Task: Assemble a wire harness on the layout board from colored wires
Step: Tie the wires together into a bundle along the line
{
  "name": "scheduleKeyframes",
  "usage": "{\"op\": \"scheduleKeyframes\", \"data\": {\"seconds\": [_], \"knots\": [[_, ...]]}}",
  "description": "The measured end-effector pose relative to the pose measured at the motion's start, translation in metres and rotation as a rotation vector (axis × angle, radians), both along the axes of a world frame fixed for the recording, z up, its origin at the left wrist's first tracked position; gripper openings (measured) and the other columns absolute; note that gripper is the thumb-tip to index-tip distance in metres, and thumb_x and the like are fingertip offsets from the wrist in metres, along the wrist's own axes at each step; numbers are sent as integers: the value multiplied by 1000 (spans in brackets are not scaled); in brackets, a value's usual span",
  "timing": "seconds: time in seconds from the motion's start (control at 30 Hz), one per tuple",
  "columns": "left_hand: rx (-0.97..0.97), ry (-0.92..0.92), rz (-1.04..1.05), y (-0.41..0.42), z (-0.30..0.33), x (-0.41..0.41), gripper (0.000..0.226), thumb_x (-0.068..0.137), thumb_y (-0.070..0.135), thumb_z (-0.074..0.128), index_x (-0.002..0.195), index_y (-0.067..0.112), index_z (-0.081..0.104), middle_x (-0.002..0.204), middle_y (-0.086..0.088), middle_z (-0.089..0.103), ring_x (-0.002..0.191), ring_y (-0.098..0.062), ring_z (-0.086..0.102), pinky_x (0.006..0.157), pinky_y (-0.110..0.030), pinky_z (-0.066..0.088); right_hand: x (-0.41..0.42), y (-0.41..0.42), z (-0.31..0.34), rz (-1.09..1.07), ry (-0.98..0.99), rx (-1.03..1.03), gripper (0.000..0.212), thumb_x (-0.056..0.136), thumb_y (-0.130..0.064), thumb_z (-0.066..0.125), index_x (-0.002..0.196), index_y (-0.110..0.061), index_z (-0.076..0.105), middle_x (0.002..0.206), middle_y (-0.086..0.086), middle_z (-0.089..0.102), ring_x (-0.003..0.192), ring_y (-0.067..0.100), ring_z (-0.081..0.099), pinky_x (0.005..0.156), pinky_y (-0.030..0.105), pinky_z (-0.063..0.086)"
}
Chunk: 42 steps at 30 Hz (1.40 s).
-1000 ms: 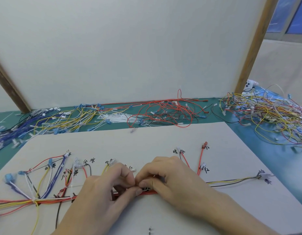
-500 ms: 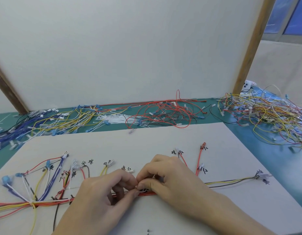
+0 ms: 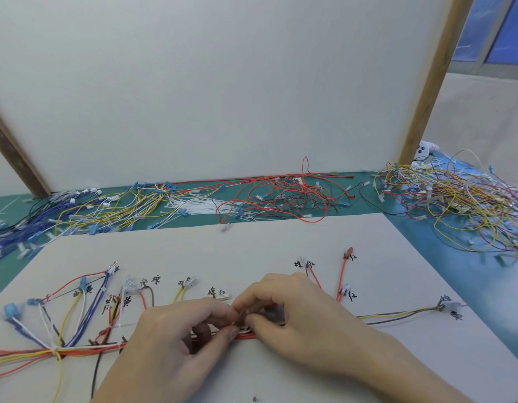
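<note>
The wire harness (image 3: 86, 349) lies along the near part of the white layout board (image 3: 252, 248), its red trunk running left to right under both hands. The left hand (image 3: 176, 341) has its fingers curled, thumb and forefinger pinching the bundle at the middle of the board. The right hand (image 3: 298, 321) meets it fingertip to fingertip, fingers likewise curled and pinching at the same spot; what small part sits between the fingertips is too hidden to tell, perhaps a tie or a wire end. To the left of the hands the trunk is bound at a knot, and from there blue, white, yellow and red branches fan up toward handwritten marks on the board, ending in small clear and blue connectors. To the right of the hands a yellow and dark pair (image 3: 397, 315) runs out to a clear connector (image 3: 449, 306) near the board's right edge, and short red branches (image 3: 342, 274) rise just behind the right hand. Beyond the board, on the green bench (image 3: 365, 206), lie loose heaps: blue and yellow wires (image 3: 77, 210) at left, white cable ties (image 3: 196, 209) in the middle, red wires (image 3: 284, 199) beside them, and a mixed yellow and red tangle (image 3: 461, 205) at right. A white panel (image 3: 223, 82) stands behind
</note>
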<state>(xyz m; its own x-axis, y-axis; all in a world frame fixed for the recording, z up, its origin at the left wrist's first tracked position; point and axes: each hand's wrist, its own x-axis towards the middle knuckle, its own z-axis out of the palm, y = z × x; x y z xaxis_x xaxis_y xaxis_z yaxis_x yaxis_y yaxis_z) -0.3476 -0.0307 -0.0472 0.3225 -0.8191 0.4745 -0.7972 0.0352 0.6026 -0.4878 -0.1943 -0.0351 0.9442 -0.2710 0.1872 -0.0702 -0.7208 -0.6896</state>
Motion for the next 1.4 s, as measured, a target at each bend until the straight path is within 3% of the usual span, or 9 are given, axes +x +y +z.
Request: {"op": "scheduleKeyframes", "data": {"seconds": [0.13, 0.3, 0.57, 1.13, 1.4], "knots": [[-3, 10, 6, 1, -4, 2, 20, 72, 19, 79, 82, 36, 75, 68, 23, 65, 46, 9, 41, 45, -4, 36, 0, 0, -1, -5, -8, 27, 29, 91, -11, 62, 108, -29, 76, 95, -15, 72, 91, 2, 65, 82, 19, 51], [-5, 54, -9, 1, -8, 4, 23, 78, 21, 77, 94, 37, 75, 76, 20, 71, 50, 3, 47, 45, -7, 38, 3, 1, -2, -5, -11, 129, 23, 94, -12, 63, 110, -24, 73, 97, -10, 79, 93, 8, 72, 86, 38, 56], [-4, 35, -18, 2, -8, 4, 19, 82, 35, 73, 100, 39, 73, 79, 23, 70, 54, 1, 52, 48, -5, 38, 3, 0, -4, -30, -19, 179, 11, 93, -14, 68, 100, -19, 73, 88, -14, 80, 88, -2, 73, 86, 25, 56], [1, 3, -38, 2, -12, 8, 22, 84, 25, 78, 99, 40, 72, 82, 22, 70, 53, 0, 51, 49, -5, 37, 3, 1, -3, -40, -20, 205, 12, 94, -17, 69, 97, -27, 75, 85, -11, 77, 77, 23, 71, 77, 45, 56], [9, 20, -29, 3, -10, 7, 24, 83, 27, 79, 103, 38, 72, 83, 24, 71, 53, 1, 52, 52, -3, 38, 3, 0, -3, -43, -24, 217, 13, 95, -16, 70, 96, -27, 76, 85, -12, 77, 78, 18, 73, 77, 43, 56]]}}
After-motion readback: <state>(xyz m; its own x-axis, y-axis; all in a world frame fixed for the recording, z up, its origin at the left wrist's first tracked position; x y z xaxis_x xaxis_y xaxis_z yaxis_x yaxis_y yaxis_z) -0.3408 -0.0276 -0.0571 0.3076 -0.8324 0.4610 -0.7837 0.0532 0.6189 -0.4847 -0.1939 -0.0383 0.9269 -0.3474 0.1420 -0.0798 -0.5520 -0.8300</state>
